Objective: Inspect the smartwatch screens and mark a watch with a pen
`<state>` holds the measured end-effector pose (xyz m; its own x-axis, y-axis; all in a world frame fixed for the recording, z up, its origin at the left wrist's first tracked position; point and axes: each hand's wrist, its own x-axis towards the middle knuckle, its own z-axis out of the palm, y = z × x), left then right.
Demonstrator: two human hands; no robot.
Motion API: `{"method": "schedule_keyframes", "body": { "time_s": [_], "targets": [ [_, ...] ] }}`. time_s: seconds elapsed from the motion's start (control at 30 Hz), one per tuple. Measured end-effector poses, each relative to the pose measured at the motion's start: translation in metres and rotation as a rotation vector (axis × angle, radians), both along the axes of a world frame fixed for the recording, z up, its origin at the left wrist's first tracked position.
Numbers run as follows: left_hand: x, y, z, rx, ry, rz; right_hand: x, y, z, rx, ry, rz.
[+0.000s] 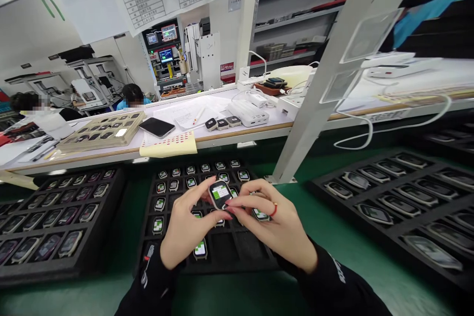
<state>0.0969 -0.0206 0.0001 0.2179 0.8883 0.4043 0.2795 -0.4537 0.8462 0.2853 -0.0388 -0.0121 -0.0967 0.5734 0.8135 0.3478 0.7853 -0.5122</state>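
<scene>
Both hands hold one small smartwatch body (219,194) with a lit green and white screen. My left hand (185,229) pinches its left side with thumb and forefinger. My right hand (276,224), wearing a red ring, grips its right side. They hover over a black foam tray (225,252) holding several more watch bodies with lit screens; some front compartments are bare.
A black tray (55,217) of dark-screened watches lies at the left, another (403,207) at the right, all on a green mat. A raised shelf (240,133) carries a beige tray, a phone, chargers and yellow paper. A white post (314,94) slants up. People sit at the far left.
</scene>
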Motion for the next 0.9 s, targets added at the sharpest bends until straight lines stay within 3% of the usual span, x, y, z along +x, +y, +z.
{"method": "schedule_keyframes", "body": {
  "time_s": [0.4,0.7,0.9],
  "targets": [
    [-0.0024,-0.0008,-0.0024,-0.073,-0.028,-0.034,0.0018,0.0012,-0.0016,0.095,-0.082,-0.014],
    [0.002,-0.005,0.004,-0.153,-0.054,-0.053,0.0018,-0.0041,0.0017,0.029,-0.038,0.06],
    [0.0041,-0.005,-0.0003,-0.014,0.074,-0.061,-0.0005,-0.0031,0.0003,0.013,0.043,0.037]
  ]
}}
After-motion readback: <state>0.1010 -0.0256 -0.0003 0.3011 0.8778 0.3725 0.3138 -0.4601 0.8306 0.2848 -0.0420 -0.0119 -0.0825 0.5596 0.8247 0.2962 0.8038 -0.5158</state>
